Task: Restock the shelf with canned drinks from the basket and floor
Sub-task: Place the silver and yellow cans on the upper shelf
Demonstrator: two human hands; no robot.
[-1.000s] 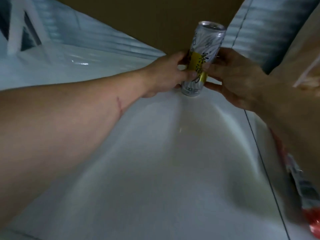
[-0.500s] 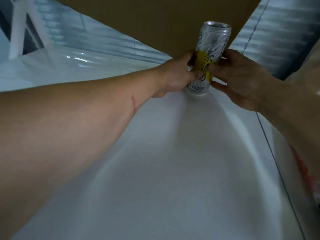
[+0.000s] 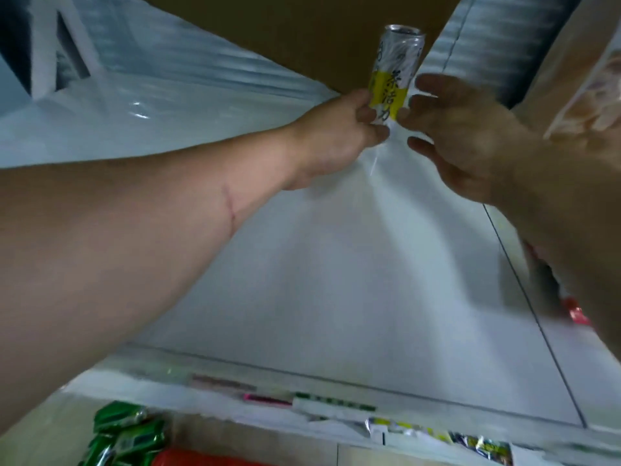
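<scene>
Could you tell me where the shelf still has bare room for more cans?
The white shelf is bare nearly everywhere: from the silver and yellow can at the back, forward to the label strip on the front edge, between both forearms. Only the back is crowded, where the left hand and right hand flank the can before the cardboard box.

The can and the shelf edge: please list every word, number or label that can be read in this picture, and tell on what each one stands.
"茶活力", black characters reading downward on the yellow band of the can, held by the left hand.
Printing along the can's left edge: cut off, not readable.
Price strips on the shelf front edge: too blurred.
Green packs below: printing too blurred.
</scene>
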